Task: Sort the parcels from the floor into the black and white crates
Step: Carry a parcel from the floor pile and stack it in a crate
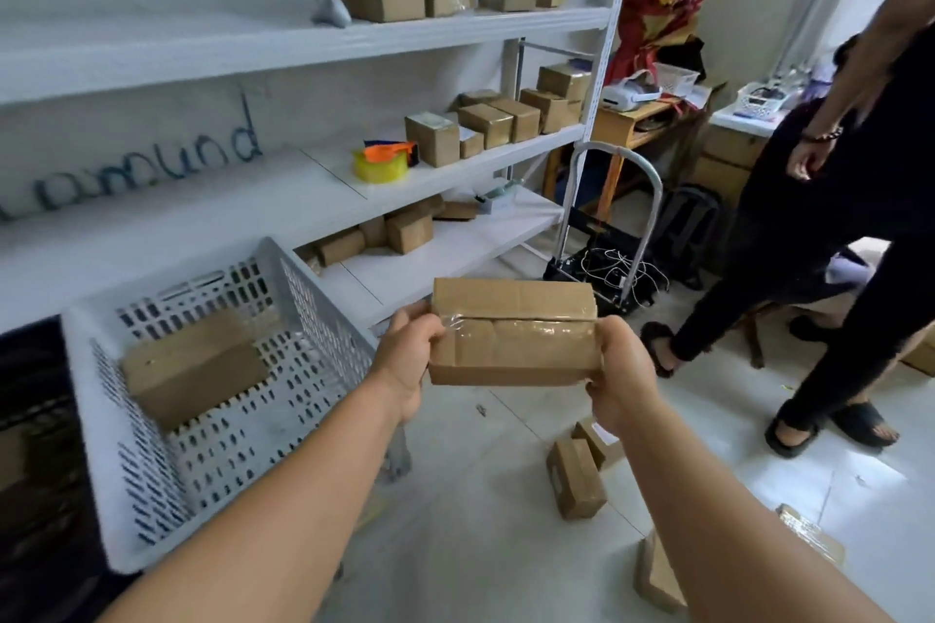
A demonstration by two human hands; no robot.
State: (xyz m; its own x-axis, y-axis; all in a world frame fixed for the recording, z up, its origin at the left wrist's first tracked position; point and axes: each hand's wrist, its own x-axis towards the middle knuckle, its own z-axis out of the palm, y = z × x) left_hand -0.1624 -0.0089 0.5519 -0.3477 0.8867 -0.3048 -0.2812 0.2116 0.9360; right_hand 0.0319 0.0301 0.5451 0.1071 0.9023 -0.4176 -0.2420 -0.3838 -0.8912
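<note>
I hold a taped brown cardboard parcel (513, 331) in the air in front of me. My left hand (405, 354) grips its left end and my right hand (620, 377) grips its right end. To the left stands the white perforated crate (313, 309) with one brown parcel (195, 367) lying inside. The black crate (35, 420) shows at the far left edge, mostly out of view. Several more parcels lie on the floor at lower right, among them a parcel (577, 478) below my right hand, a parcel (657, 572) beside my right forearm and a parcel (812, 534) further right.
White shelving (303, 41) with several boxes and a tape dispenser (382, 159) fills the wall ahead. A folding hand trolley (604, 238) stands by the shelf end. A person in black (860, 218) stands at the right; desks with clutter sit behind.
</note>
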